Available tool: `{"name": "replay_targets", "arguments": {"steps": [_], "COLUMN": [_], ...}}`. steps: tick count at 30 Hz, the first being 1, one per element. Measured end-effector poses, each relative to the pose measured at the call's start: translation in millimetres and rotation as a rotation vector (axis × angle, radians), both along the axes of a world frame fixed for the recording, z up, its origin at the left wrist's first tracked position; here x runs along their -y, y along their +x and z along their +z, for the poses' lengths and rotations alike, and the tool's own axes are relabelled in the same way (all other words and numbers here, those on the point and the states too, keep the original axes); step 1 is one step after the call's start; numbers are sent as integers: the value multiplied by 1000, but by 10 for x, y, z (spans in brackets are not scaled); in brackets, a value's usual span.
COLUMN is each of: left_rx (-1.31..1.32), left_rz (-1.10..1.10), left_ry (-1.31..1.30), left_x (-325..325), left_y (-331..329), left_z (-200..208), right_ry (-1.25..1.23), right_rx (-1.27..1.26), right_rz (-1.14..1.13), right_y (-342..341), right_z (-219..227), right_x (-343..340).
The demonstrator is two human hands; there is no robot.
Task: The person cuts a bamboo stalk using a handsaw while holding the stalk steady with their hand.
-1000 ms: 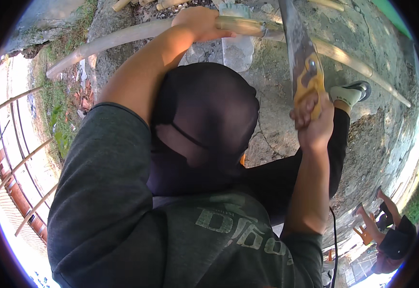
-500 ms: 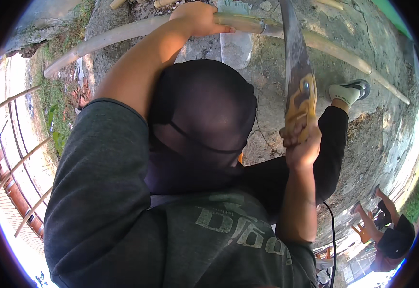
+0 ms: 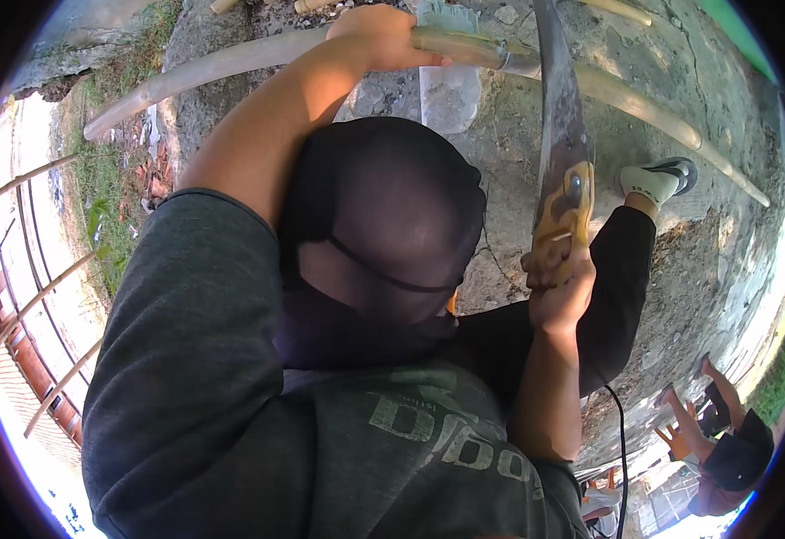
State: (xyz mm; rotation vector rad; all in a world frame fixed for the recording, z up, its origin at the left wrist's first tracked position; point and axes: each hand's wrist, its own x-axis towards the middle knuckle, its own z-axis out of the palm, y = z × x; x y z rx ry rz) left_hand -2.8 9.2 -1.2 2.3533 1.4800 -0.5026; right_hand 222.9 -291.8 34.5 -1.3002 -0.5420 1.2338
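Observation:
A long pale bamboo pole (image 3: 221,68) lies crosswise at the top of the head view, curved by the lens. My left hand (image 3: 376,36) is closed over it from above, left of the middle. In my right hand (image 3: 561,289) is the yellow-brown handle of a handsaw (image 3: 561,117), fingers wrapped through the grip. The dark blade points away from me and crosses the pole to the right of my left hand, close to a joint. Whether its teeth have cut into the bamboo cannot be made out.
Cracked, rough concrete (image 3: 509,225) lies under the pole. My sandalled foot (image 3: 660,177) rests near the pole's right half. Another bamboo piece (image 3: 621,11) lies at the far edge. At lower right another person (image 3: 725,449) sits; a black cable (image 3: 624,449) hangs nearby.
My right hand has drawn the saw a little back toward me, so its handle sits lower. The left hand keeps its hold on the pole; the whole view has shifted slightly.

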Motion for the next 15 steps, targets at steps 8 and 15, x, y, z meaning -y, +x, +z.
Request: {"name": "replay_targets", "arguments": {"steps": [8,15], "left_rx": [62,57], "left_rz": [-70,-32], "left_ry": [63,79], "left_x": [-11,-31], "left_y": [77,-24], "left_z": [-86,-44], "right_ry": [-227,-158], "right_rx": [15,-88], "right_rz": [41,34], "right_y": [376,255], "right_z": [136,108], "right_x": [-1290,-306]}}
